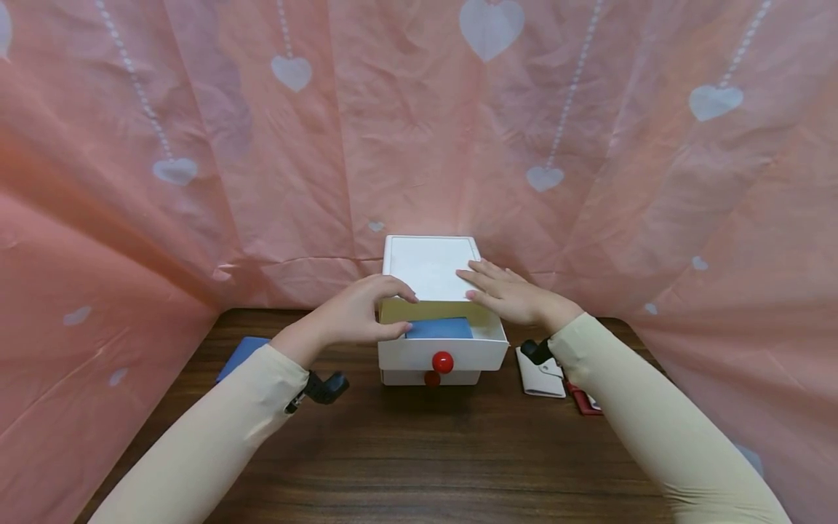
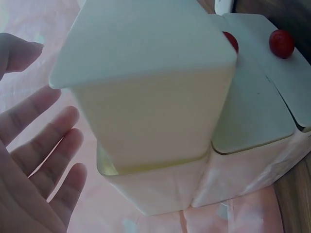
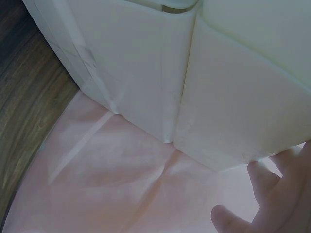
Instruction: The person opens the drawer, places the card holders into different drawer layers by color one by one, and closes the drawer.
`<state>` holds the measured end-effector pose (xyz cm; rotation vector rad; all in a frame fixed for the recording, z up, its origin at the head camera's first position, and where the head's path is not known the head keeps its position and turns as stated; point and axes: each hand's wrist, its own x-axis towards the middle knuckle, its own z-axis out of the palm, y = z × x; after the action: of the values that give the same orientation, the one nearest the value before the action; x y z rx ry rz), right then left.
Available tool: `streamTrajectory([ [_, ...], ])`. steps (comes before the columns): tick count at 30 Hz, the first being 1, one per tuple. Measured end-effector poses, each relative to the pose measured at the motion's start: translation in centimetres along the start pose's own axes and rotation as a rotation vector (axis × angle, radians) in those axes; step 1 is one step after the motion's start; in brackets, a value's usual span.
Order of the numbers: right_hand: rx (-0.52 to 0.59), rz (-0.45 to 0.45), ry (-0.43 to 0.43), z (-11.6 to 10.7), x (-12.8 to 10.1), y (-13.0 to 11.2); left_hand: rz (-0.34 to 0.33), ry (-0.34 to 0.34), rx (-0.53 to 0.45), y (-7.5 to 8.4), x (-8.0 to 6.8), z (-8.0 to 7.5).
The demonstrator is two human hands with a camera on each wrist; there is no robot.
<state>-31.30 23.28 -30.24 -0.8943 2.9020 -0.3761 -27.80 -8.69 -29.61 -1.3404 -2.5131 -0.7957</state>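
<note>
A small white drawer cabinet [image 1: 428, 266] stands on the table with its upper drawer [image 1: 409, 354] pulled out. Inside that drawer lies a flat blue item [image 1: 439, 329]. My left hand [image 1: 353, 311] hovers at the drawer's left side, thumb and fingers spread and holding nothing. The left wrist view shows its fingers [image 2: 48, 141] beside the drawer's side wall [image 2: 155, 116]. My right hand [image 1: 517, 297] lies with extended fingers over the right edge of the cabinet top. In the right wrist view its fingertips [image 3: 260, 170] are right at the cabinet's edge.
Red knobs [image 1: 442, 362] stick out from the drawer fronts. To the right lie a white snap wallet [image 1: 542, 375] and a red item [image 1: 583, 400], partly behind the sleeve. A blue flat item [image 1: 242, 355] lies at left. Pink curtain [image 1: 419, 145] surrounds the wooden table [image 1: 419, 451].
</note>
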Motion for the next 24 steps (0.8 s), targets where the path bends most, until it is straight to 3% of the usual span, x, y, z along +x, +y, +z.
streamTrajectory([
  [13,0.021,0.018,0.002,0.0,0.2,0.3,-0.038,0.026,0.011,-0.4,-1.3,0.1],
  [24,0.008,-0.01,0.005,0.0,0.2,0.2,-0.024,0.103,0.053,-0.6,-3.2,0.4],
])
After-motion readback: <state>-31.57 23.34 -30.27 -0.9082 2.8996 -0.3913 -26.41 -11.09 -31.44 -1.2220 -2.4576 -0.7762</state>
